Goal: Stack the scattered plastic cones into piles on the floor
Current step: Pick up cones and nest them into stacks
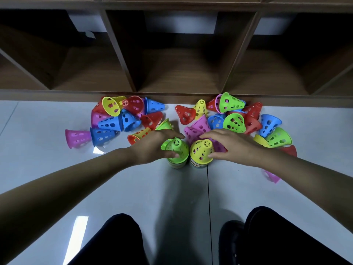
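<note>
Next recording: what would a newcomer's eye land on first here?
Two upright piles stand side by side at centre: the green-topped pile in the grip of the left hand, the yellow-topped pile in that of the right hand. Behind them, bright loose cones lie in two heaps by the foot of the wooden shelf unit.

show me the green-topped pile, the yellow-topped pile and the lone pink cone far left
green-topped pile (181, 150), head view, side of its top cone
yellow-topped pile (200, 151), head view, side of its top cone
lone pink cone (77, 137), head view, its perforated side
</note>
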